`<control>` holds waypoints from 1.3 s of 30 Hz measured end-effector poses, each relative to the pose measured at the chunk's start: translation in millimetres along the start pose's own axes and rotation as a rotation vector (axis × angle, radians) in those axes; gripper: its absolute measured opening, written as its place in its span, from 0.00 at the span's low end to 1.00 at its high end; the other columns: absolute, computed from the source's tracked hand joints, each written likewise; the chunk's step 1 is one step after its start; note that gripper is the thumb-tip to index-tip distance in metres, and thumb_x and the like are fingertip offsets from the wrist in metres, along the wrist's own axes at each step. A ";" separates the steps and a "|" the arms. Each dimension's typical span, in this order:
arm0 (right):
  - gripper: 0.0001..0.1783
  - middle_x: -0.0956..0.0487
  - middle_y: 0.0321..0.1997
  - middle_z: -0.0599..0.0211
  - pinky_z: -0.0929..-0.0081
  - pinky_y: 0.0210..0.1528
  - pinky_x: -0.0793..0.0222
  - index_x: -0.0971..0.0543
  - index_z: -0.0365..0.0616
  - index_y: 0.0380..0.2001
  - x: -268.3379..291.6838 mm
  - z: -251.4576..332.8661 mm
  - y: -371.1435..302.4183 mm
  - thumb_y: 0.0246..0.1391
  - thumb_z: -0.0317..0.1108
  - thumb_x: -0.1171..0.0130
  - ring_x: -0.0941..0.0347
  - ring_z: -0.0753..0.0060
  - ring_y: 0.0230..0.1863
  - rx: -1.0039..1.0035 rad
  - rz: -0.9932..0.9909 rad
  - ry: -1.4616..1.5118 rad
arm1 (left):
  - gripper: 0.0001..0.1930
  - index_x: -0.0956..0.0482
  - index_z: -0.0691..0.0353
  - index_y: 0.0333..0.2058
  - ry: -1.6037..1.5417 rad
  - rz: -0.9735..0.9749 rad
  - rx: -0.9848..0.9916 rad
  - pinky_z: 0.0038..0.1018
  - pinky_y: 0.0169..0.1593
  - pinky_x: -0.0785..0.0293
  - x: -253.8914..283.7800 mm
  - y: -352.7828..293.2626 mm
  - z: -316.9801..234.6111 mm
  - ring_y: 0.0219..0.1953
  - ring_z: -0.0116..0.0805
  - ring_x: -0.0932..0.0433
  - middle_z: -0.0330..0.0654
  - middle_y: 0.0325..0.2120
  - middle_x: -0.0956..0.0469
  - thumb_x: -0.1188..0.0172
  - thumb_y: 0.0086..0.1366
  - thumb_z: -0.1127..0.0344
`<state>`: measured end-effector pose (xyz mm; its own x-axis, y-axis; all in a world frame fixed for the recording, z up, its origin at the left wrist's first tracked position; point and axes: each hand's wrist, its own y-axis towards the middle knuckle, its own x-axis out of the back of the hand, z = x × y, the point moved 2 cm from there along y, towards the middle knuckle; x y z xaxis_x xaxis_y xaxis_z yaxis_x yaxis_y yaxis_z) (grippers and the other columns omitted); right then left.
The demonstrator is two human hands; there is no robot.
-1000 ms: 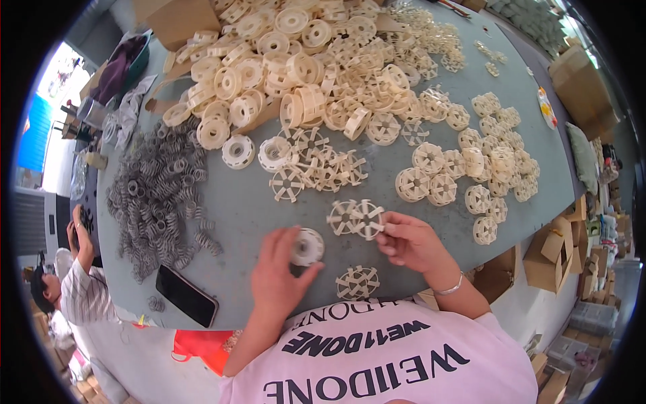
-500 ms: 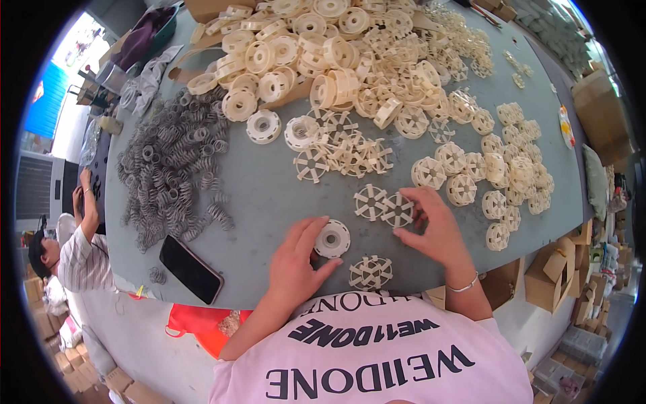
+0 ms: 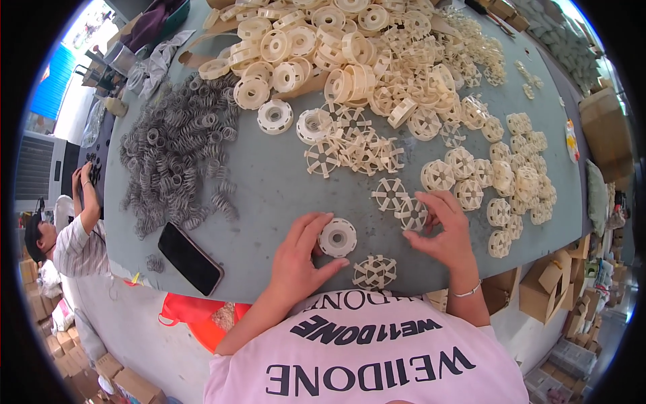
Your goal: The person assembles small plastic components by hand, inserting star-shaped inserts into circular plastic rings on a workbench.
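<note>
Close to the table's near edge, my left hand [image 3: 301,254] curls its thumb and fingers around a white round plastic housing [image 3: 338,238] with a hole in the middle. My right hand [image 3: 441,225] pinches a cream six-spoked plastic wheel [image 3: 412,214] between thumb and fingertips, slightly tilted. Just beyond it, a similar spoked wheel [image 3: 389,194] lies flat, partly overlapped by the held one. Between my hands, nearer to me, lie several stacked spoked pieces [image 3: 375,272]. A loose heap of spoked wheels [image 3: 353,145] sits farther off.
Grey coil springs [image 3: 178,148] are heaped at left, with a black phone [image 3: 191,258] near the edge. Round housings [image 3: 330,44] pile up at the back. Assembled wheels [image 3: 518,168] cluster at right. A co-worker [image 3: 77,242] is at far left; cardboard boxes [image 3: 545,286] stand below right.
My right hand has drawn the spoked wheel slightly toward me, relative to the one lying beyond it. The left hand keeps its grip on the housing. The whole view has shifted a little.
</note>
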<state>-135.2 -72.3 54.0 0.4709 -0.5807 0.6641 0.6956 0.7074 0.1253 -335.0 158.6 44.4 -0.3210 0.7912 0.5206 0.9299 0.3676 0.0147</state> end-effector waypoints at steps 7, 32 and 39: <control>0.40 0.22 0.56 0.65 0.78 0.35 0.21 0.18 0.46 0.58 -16.9 47.8 8.6 0.36 0.29 0.19 0.22 0.77 0.36 0.091 0.142 0.100 | 0.33 0.26 0.63 0.63 -0.221 -0.041 0.091 0.26 0.38 0.21 1.2 -10.7 11.8 0.34 0.29 0.22 0.47 0.59 0.26 0.24 0.60 0.67; 0.38 0.23 0.50 0.59 0.66 0.39 0.19 0.21 0.37 0.59 -78.2 81.2 -3.1 0.46 0.40 0.20 0.19 0.57 0.43 0.205 0.177 -0.095 | 0.24 0.23 0.66 0.61 -0.242 -0.013 0.104 0.25 0.40 0.20 0.7 -6.6 -3.7 0.37 0.31 0.20 0.47 0.54 0.24 0.35 0.66 0.77; 0.38 0.23 0.47 0.59 0.67 0.37 0.21 0.21 0.37 0.58 -80.9 80.7 -8.2 0.45 0.41 0.19 0.20 0.58 0.40 0.181 0.131 -0.117 | 0.23 0.23 0.66 0.60 -0.250 -0.005 0.132 0.25 0.40 0.20 -0.8 -7.5 -3.4 0.37 0.31 0.21 0.47 0.55 0.25 0.35 0.66 0.77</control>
<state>-222.8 1.5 58.7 0.4777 -0.4362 0.7626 0.5192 0.8404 0.1555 -341.1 153.6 46.8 -0.3752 0.8790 0.2942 0.9018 0.4195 -0.1035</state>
